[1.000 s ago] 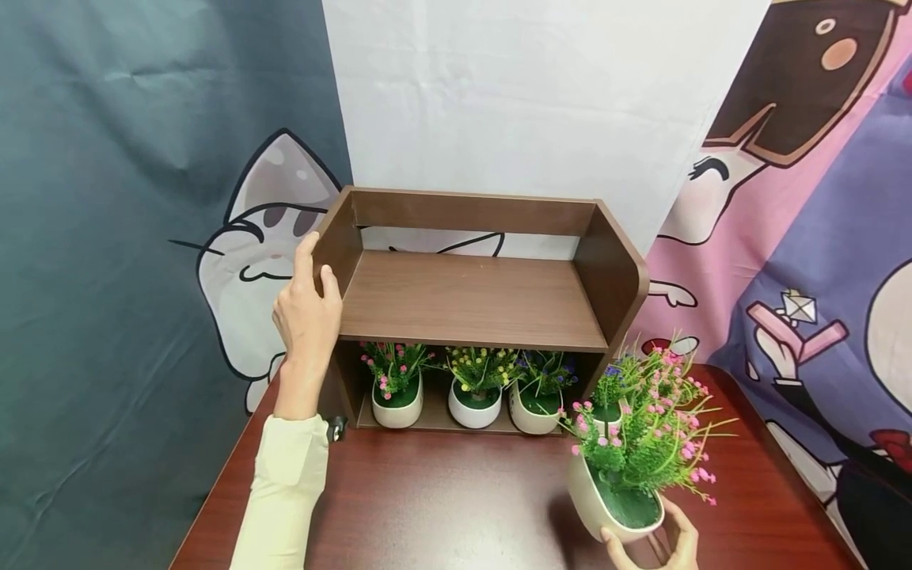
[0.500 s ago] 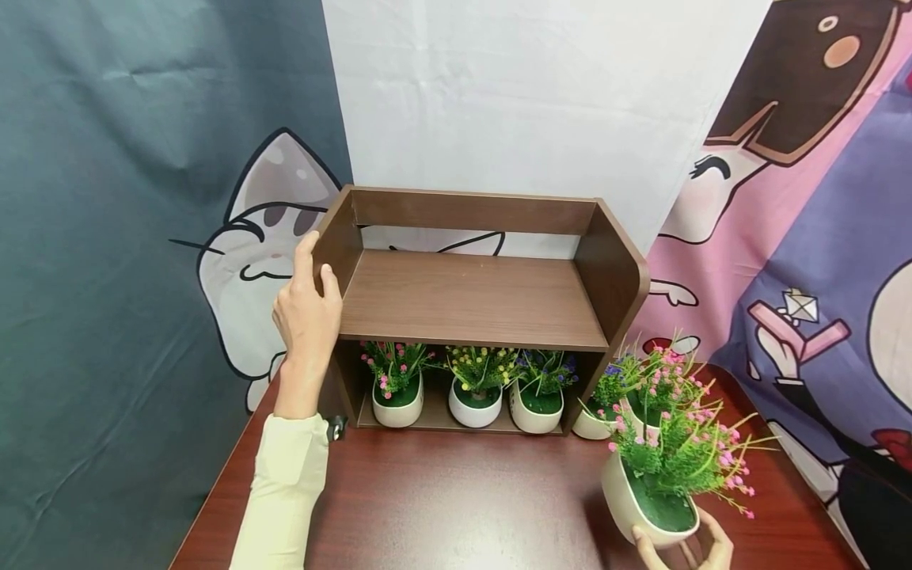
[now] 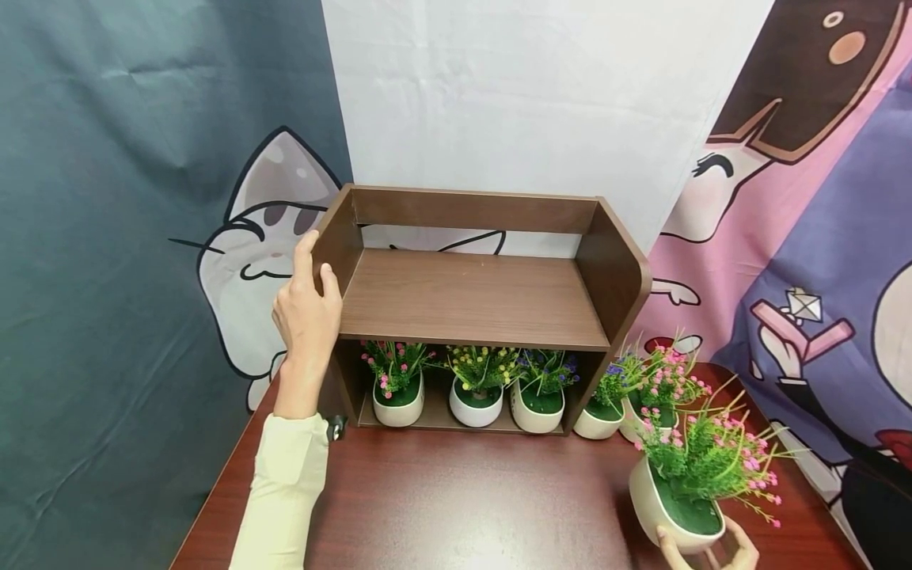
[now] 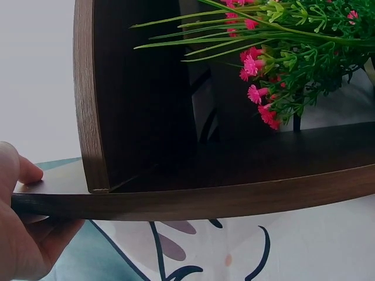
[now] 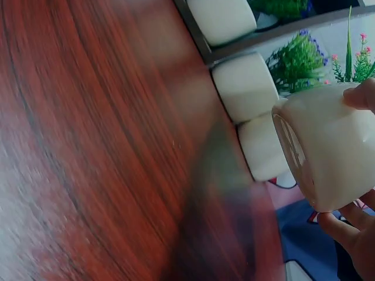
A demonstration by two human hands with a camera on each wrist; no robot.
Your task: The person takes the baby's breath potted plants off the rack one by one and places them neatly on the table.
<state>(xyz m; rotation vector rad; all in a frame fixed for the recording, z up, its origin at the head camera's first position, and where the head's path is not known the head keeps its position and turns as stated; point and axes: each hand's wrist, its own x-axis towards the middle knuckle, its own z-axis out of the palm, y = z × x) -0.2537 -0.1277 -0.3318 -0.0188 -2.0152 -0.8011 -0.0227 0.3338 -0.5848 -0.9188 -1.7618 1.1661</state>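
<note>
My left hand (image 3: 306, 309) grips the left side panel of a brown two-tier shelf (image 3: 470, 297). In the left wrist view, the thumb and fingers lie on either side of that panel's edge (image 4: 234, 202). At the lower right, my right hand (image 3: 737, 546) holds a potted artificial plant with pink flowers by its cream pot (image 3: 659, 507). This pot is tilted above the table, and the right wrist view shows its underside (image 5: 296, 155). Fingers curl against the pot's wall; part of the hand lies outside the frame.
Pink (image 3: 397, 410), yellow (image 3: 476, 410) and blue (image 3: 536, 413) flowering pots stand on the lower tier. Right of the shelf, a blue-flowered pot (image 3: 597, 427) and a pink-flowered one (image 3: 666, 396) stand side by side on the reddish-brown table (image 3: 442, 491). Printed cloth hangs behind.
My right hand has carried the pink-flowered plant to the right and slightly nearer, uncovering the two pots beside the shelf. The left hand stays in place on the panel.
</note>
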